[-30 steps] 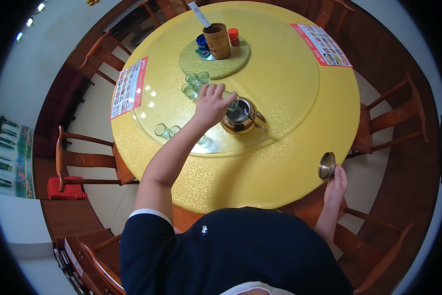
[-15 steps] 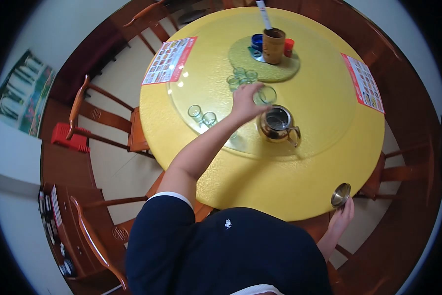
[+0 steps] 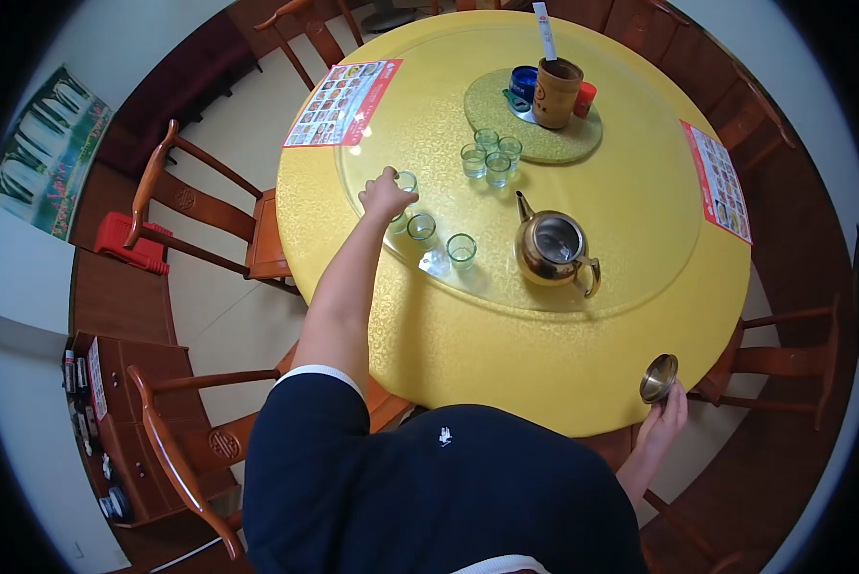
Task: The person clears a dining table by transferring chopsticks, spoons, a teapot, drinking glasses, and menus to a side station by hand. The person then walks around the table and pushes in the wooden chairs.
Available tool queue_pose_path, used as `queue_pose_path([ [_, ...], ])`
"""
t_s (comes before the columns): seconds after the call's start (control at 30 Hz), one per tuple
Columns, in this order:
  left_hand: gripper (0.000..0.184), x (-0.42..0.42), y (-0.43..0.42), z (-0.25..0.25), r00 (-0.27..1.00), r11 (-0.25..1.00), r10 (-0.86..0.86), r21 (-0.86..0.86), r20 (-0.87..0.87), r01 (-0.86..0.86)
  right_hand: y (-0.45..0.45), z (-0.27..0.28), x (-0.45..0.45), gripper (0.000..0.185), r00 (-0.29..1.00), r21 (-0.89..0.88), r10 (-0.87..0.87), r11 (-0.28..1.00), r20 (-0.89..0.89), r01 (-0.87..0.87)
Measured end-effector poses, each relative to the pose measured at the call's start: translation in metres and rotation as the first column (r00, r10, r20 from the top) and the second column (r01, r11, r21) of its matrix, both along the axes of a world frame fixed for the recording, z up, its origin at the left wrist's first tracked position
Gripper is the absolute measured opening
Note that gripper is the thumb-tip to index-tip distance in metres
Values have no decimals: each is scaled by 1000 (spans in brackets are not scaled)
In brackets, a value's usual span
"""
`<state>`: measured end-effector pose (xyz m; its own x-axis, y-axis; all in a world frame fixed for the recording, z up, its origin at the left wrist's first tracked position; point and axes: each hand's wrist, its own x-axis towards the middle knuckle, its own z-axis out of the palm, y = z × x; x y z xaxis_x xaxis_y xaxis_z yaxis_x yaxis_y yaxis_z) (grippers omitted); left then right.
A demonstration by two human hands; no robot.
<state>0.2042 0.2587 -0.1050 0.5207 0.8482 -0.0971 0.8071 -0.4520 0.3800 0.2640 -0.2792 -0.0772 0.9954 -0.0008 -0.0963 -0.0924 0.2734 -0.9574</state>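
Observation:
My left hand (image 3: 385,197) is closed on a green-tinted glass (image 3: 406,183) at the left part of the glass turntable. Just below and right of it stand more glasses, among them one (image 3: 422,228) and another (image 3: 461,251). Several glasses (image 3: 497,170) form a cluster nearer the middle. A brass teapot (image 3: 553,248) without its lid sits right of centre, spout pointing up-left. Over the table's lower right edge, my right hand (image 3: 666,415) holds the round metal lid (image 3: 658,379), its hollow side showing.
The round table has a yellow cloth (image 3: 506,373). A small round stand (image 3: 535,143) bears a brown cup (image 3: 556,94), a blue container and a red one. Menus (image 3: 341,103) lie left and right. Wooden chairs (image 3: 200,206) surround the table.
My left hand has moved from beside the teapot's mouth, leftwards with a glass, to the glasses on the left. My right hand still holds the lid. The view has shifted too.

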Motion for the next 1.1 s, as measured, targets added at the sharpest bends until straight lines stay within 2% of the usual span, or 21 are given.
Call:
queue_pose_path([
  [0.07,62,1,0,-2,998,1000,-6,-22,-68,5,2,0,1,23,1000,-7,-7,1000,-4,7],
  [0.4,63,19,2,-6,989,993,-29,-119,-145,12,-2,-8,1,22,998,-18,-62,998,-23,62],
  [0.47,63,32,-14,-2,988,953,-84,279,-128,117,-4,-11,2,21,997,-9,-79,997,-25,78],
  [0.5,63,44,-20,-1,987,952,-93,277,-130,126,-4,-13,2,21,996,-10,-88,996,-27,87],
  [0.57,63,72,-32,-1,958,924,-274,298,80,240,-5,-15,2,21,994,-11,-99,995,-35,99],
  [0.63,62,102,-39,-15,925,937,-347,24,152,348,-5,-14,2,20,994,-9,-97,995,-40,97],
  [0.67,62,113,-47,-18,925,937,-349,22,152,350,-5,-14,3,20,995,-2,-89,996,-41,89],
  [0.73,64,131,-59,-21,975,945,-155,-263,159,194,-6,-13,3,20,994,-8,-101,995,-34,101],
  [0.77,64,139,-60,-29,973,944,-160,-264,163,200,-7,-12,3,20,993,-12,-111,994,-29,111],
  [0.87,67,158,-64,-48,987,920,33,-391,159,33,-16,-12,1,22,991,-76,-133,988,-9,132],
  [0.97,68,165,-69,-47,983,929,98,-368,153,-35,-22,-14,-3,23,973,-36,-225,974,-53,224],
  [1.1,64,160,-68,-47,978,957,91,-288,189,-33,-33,-20,-5,24,981,-6,-191,981,-37,191],
])
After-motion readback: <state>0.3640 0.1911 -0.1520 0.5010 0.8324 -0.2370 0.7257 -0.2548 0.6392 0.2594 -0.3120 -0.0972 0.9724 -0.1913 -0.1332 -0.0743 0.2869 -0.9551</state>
